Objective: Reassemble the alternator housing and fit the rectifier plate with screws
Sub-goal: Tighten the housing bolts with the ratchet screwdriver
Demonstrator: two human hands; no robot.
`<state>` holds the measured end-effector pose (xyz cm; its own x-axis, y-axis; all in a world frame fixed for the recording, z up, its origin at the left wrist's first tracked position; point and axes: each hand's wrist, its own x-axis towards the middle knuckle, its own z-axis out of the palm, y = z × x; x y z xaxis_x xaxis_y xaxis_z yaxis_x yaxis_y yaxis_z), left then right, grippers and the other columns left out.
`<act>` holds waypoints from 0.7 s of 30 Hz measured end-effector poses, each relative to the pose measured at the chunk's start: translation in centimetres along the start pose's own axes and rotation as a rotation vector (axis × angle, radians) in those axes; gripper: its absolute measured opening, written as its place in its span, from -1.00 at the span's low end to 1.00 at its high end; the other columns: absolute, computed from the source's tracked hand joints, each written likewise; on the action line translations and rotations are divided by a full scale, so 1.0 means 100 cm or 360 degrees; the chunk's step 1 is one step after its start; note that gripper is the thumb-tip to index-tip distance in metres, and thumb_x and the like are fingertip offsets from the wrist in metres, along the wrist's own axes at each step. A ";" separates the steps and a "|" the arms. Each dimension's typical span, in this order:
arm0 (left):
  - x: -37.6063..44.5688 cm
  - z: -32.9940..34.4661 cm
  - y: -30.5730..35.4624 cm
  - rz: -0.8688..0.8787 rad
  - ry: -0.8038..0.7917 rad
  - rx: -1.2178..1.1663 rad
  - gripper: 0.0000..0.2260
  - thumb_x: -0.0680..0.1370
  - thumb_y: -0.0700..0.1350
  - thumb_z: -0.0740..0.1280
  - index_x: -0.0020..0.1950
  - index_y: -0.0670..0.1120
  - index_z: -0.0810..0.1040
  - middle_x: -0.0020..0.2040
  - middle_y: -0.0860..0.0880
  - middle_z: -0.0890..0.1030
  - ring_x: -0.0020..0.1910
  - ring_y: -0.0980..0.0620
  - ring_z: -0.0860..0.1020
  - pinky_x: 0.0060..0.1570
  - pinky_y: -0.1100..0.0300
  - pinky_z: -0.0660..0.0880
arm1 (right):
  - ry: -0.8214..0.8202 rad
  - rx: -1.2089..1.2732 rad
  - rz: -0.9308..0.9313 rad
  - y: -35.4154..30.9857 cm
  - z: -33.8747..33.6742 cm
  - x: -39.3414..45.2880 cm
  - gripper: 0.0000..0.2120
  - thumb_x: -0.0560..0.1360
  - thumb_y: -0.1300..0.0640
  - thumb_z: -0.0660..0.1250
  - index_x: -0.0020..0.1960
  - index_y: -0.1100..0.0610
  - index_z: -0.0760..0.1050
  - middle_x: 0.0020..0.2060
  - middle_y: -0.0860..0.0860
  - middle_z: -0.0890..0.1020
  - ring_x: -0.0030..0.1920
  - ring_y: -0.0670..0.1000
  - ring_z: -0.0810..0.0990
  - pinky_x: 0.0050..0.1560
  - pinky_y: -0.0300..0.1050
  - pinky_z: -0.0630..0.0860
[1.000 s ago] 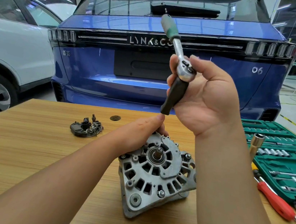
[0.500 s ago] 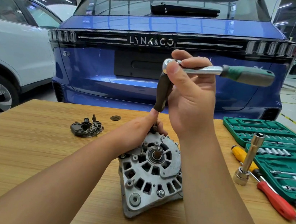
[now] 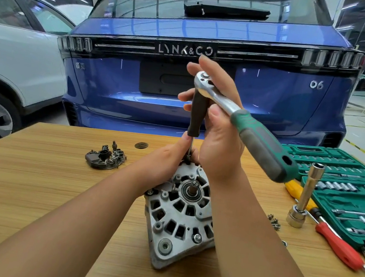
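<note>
Nearby, a rectifier plate (image 3: 105, 160) lies left of the alternator (image 3: 181, 210); hands grip ratchet (image 3: 244, 121) and its bit.

The right hand (image 3: 220, 129) grips a ratchet wrench (image 3: 244, 116) atop a black extension (image 3: 198, 115) standing on the alternator housing (image 3: 181, 212). The left hand (image 3: 169, 160) pinches its lower shaft, apparently over a bolt. The rectifier plate (image 3: 104, 158) lies apart on the wooden table (image 3: 31, 188).
</note>
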<state>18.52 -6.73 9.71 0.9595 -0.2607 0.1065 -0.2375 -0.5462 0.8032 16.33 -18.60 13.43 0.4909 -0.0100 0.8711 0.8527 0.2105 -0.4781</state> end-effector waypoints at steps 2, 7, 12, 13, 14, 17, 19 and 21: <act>0.004 0.000 -0.004 -0.0004 -0.0025 -0.0063 -0.36 0.51 0.55 -0.18 -0.07 0.30 0.63 -0.15 0.38 0.66 -0.13 0.44 0.57 0.00 0.16 0.40 | 0.0093 0.0066 0.0478 -0.008 0.001 0.020 -0.59 0.62 0.05 0.17 0.41 0.19 0.33 0.16 0.28 0.58 -0.10 0.32 0.56 -0.02 0.13 0.54; 0.003 0.000 -0.005 0.0020 -0.0059 -0.0102 -0.30 0.51 0.50 -0.16 -0.03 0.12 0.65 -0.16 0.44 0.64 -0.17 0.52 0.54 -0.05 0.29 0.34 | -0.0131 0.0638 0.0653 -0.003 -0.014 0.028 -0.58 0.50 0.01 0.30 0.35 0.04 0.42 -0.09 0.09 0.61 -0.22 0.05 0.52 -0.06 -0.07 0.40; 0.003 0.001 -0.003 0.0082 -0.0066 -0.0100 -0.38 0.53 0.44 -0.13 -0.04 0.12 0.61 -0.18 0.50 0.61 -0.17 0.58 0.51 -0.30 0.65 0.31 | -0.0381 0.0944 0.0665 0.005 -0.036 0.022 -0.29 0.37 -0.12 0.55 0.41 0.10 0.41 -0.03 0.16 0.53 -0.09 0.11 0.47 0.06 -0.05 0.42; 0.006 0.002 -0.007 0.0080 -0.0056 -0.0110 -0.38 0.54 0.43 -0.12 -0.07 0.13 0.64 -0.17 0.45 0.64 -0.16 0.54 0.54 -0.28 0.65 0.33 | -0.0358 0.0941 0.0662 0.004 -0.035 0.021 -0.27 0.36 -0.12 0.57 0.41 0.11 0.40 -0.04 0.16 0.53 -0.09 0.11 0.48 0.04 -0.06 0.43; 0.008 0.003 -0.009 0.0076 -0.0047 -0.0131 -0.40 0.59 0.38 -0.10 -0.15 0.16 0.67 -0.17 0.36 0.68 -0.14 0.47 0.58 -0.18 0.62 0.39 | -0.0324 0.0955 0.0668 0.003 -0.032 0.021 -0.25 0.34 -0.12 0.58 0.41 0.12 0.38 -0.05 0.16 0.53 -0.11 0.10 0.50 0.01 -0.07 0.45; 0.014 0.007 -0.012 0.0037 0.0049 -0.0232 -0.41 0.67 0.28 -0.04 -0.18 0.09 0.70 0.01 0.00 0.74 0.11 0.07 0.65 0.30 0.16 0.50 | -0.0106 0.0900 0.0638 -0.003 -0.019 0.021 -0.27 0.34 -0.07 0.55 0.38 0.16 0.34 -0.10 0.10 0.56 -0.15 0.00 0.55 -0.07 -0.13 0.54; 0.012 0.007 -0.009 0.0081 0.0017 -0.0166 -0.42 0.64 0.34 -0.07 -0.13 0.17 0.71 -0.15 0.25 0.72 -0.08 0.35 0.64 0.00 0.47 0.50 | 0.0096 0.0683 0.0604 -0.005 -0.010 0.022 -0.39 0.39 0.01 0.57 0.30 0.12 0.36 -0.18 -0.03 0.62 -0.19 -0.08 0.56 -0.07 -0.12 0.52; 0.008 0.004 -0.005 0.0092 -0.0011 -0.0040 -0.44 0.69 0.30 -0.10 -0.27 0.41 0.62 -0.32 0.45 0.59 -0.19 0.44 0.57 -0.21 0.49 0.43 | 0.0306 0.0191 0.0434 -0.005 0.002 0.020 -0.55 0.46 0.11 0.54 0.23 0.09 0.39 -0.20 -0.07 0.59 -0.20 -0.13 0.55 -0.09 -0.16 0.52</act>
<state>19.33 -6.94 9.16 0.9431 -0.2971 0.1492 -0.2887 -0.5097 0.8104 16.86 -18.57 15.42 0.7320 -0.1188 0.6708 0.6641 0.3441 -0.6638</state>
